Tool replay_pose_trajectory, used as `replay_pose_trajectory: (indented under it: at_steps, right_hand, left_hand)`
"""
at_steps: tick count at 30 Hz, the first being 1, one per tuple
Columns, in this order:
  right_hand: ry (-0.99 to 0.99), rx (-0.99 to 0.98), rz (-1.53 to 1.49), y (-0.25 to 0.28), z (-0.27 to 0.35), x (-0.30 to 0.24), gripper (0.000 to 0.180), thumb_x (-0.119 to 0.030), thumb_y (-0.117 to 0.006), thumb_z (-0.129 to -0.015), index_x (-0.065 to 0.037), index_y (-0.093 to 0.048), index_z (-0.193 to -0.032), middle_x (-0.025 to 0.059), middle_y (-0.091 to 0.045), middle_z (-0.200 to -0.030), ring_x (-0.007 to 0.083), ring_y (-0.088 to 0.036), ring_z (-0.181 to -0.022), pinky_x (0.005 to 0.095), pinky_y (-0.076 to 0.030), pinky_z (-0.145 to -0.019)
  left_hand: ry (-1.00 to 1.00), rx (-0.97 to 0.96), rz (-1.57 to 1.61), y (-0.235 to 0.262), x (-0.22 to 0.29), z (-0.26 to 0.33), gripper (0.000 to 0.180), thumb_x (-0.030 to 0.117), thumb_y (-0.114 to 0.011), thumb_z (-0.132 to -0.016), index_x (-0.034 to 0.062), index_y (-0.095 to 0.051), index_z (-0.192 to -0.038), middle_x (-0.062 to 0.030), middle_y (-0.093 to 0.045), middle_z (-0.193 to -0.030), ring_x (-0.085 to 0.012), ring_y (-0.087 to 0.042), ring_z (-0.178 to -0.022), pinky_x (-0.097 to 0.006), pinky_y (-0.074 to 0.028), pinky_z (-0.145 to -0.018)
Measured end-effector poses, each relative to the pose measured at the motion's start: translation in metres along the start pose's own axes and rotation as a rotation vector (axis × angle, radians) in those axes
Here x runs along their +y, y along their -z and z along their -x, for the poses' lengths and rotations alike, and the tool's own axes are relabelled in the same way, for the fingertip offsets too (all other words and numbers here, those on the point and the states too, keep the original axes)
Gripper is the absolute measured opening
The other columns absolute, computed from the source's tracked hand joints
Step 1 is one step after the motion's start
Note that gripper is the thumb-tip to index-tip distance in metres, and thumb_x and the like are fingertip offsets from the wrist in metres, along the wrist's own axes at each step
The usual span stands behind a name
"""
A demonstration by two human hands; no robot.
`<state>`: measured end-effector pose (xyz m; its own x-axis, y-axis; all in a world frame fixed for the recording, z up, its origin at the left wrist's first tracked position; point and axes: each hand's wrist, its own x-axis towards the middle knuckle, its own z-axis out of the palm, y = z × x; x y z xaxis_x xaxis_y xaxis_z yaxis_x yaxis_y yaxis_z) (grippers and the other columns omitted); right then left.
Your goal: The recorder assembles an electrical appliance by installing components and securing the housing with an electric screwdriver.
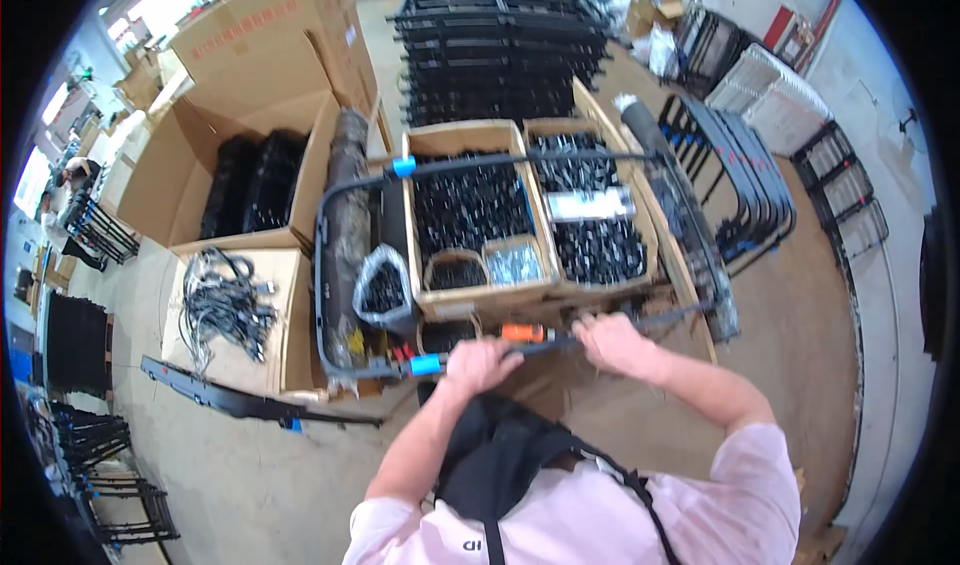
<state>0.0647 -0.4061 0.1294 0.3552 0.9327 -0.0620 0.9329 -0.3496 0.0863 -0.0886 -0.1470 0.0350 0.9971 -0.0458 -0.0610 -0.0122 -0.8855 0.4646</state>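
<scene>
A large black tubular frame (322,265) with rounded corners lies across the open parts boxes. My left hand (480,365) is closed around its near bar, just right of a blue clip (425,366). Farther right on the same bar, my right hand (612,343) is closed with its fingers bent over the tube; whether it also pinches a small part is hidden. Between my hands, just beyond the bar, lies an orange-bodied tool (523,333). Another blue clip (403,167) sits on the far bar.
Cardboard boxes of small black parts (470,205) stand under the frame, with a bag of parts (383,285) beside them. Grey cables (225,300) lie on a carton at left. A big open carton (165,180) stands behind. Stacked black frames (500,45) fill the far floor; more lean at right.
</scene>
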Motion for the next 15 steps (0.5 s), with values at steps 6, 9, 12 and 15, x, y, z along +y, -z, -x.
replay_pose_trajectory:
  at_steps: [6, 9, 12, 15]
  right_hand:
    - [-0.178, 0.046, 0.043, -0.022, -0.001, 0.001, 0.053, -0.051, -0.063, -0.100, -0.010, -0.070, -0.067, 0.0124, -0.067, -0.058, 0.0310, -0.070, -0.056, 0.0452, -0.055, -0.055]
    - [-0.174, 0.136, -0.035, -0.006, 0.002, -0.018, 0.051, -0.055, -0.068, -0.095, -0.007, -0.073, -0.080, 0.0137, -0.074, -0.072, 0.0298, -0.074, -0.064, 0.0433, -0.058, -0.059]
    - [-0.208, -0.321, 0.083, 0.000, 0.018, -0.011, 0.053, -0.055, -0.075, -0.087, -0.003, -0.071, -0.097, 0.0135, -0.076, -0.079, 0.0297, -0.076, -0.075, 0.0421, -0.060, -0.066]
    - [-0.253, -0.184, 0.064, 0.006, 0.011, -0.012, 0.049, -0.047, -0.081, -0.080, -0.004, -0.068, -0.096, 0.0143, -0.075, -0.081, 0.0326, -0.076, -0.077, 0.0433, -0.060, -0.068]
  left_hand:
    - [0.037, -0.039, 0.049, 0.008, 0.004, 0.004, 0.047, 0.055, -0.060, -0.099, 0.0106, -0.074, -0.108, -0.0164, -0.077, -0.101, -0.0362, -0.075, -0.095, -0.049, -0.060, -0.080]
    - [0.051, -0.090, 0.071, 0.011, 0.007, 0.007, 0.049, 0.054, -0.060, -0.100, 0.0082, -0.074, -0.107, -0.0179, -0.077, -0.100, -0.0374, -0.074, -0.097, -0.050, -0.059, -0.083]
    - [0.058, -0.111, 0.071, 0.009, 0.007, 0.010, 0.048, 0.055, -0.060, -0.099, 0.0111, -0.073, -0.111, -0.0170, -0.077, -0.097, -0.0383, -0.074, -0.094, -0.052, -0.059, -0.081]
    - [0.054, -0.087, 0.120, 0.016, 0.008, 0.012, 0.047, 0.054, -0.063, -0.097, 0.0119, -0.076, -0.112, -0.0175, -0.077, -0.096, -0.0382, -0.075, -0.093, -0.051, -0.059, -0.084]
